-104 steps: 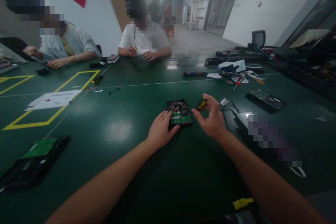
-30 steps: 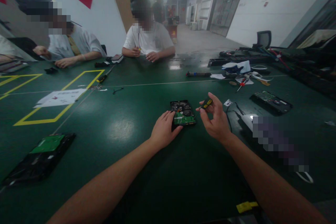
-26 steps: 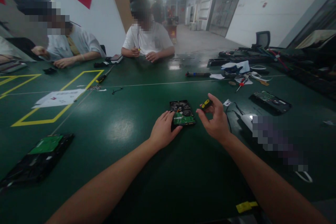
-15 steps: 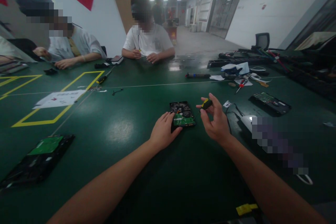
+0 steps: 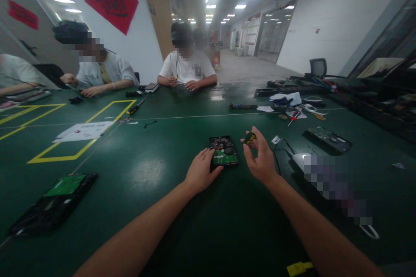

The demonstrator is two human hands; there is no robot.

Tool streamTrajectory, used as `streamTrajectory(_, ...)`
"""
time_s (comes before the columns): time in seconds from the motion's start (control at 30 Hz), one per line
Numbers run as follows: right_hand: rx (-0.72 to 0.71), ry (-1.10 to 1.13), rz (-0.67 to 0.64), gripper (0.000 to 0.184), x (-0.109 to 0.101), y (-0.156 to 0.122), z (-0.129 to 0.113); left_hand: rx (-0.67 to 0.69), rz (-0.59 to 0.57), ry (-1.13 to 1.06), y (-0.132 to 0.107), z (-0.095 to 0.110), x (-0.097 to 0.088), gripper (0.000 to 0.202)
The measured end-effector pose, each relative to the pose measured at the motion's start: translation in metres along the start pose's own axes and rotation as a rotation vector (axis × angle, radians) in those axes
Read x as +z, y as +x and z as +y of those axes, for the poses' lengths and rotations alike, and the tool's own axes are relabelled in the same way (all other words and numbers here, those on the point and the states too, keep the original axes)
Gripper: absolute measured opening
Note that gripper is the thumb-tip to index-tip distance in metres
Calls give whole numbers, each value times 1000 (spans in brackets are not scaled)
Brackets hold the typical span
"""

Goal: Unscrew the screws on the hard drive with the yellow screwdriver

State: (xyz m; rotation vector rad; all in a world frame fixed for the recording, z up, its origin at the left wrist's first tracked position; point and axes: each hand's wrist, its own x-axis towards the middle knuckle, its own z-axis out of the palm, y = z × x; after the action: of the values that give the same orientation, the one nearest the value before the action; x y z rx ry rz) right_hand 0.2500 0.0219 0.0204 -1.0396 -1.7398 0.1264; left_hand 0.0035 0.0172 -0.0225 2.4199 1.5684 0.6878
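A hard drive [image 5: 224, 156] with a green circuit board lies on the green table before me. My left hand [image 5: 202, 171] grips its left side, fingers along the far edge and thumb at the near edge. Just right of the drive, my right hand [image 5: 260, 156] is raised and closed round the black and yellow handle of a screwdriver [image 5: 250, 137]. The screwdriver's shaft cannot be made out, and its handle is apart from the drive.
A second hard drive [image 5: 328, 139] lies at right, beside a partly blurred pale object [image 5: 321, 181] with a loop. At left rests another drive [image 5: 55, 201]. A red screwdriver [image 5: 294, 117] and a yellow-black one [image 5: 133, 107] lie farther off. Two people [image 5: 186, 67] sit opposite.
My view has tilted up and shifted slightly left. The screwdriver handle in my right hand has turned to stand steeper. My left hand stays on the hard drive.
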Motion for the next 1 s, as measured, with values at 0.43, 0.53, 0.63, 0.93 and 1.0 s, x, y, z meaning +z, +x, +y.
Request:
streamTrajectory(0.43, -71, -28, -1, 64, -3, 0, -6, 11, 32, 61, -4, 6, -1, 62)
streamTrajectory(0.53, -70, -37, -11, 62, -4, 0, -7, 5, 42, 63, -6, 6, -2, 60)
streamTrajectory(0.63, -55, -43, -7, 61, -4, -2, -4, 4, 32, 71, -9, 8, -1, 59)
streamTrajectory(0.93, -44, -28, 44, 61, -1, -4, 5, -64, 79, 53, -15, 23, 8, 63)
streamTrajectory(1.0, -44, -35, 42, 61, -3, -3, 5, -58, 73, 10, -16, 20, 7, 59)
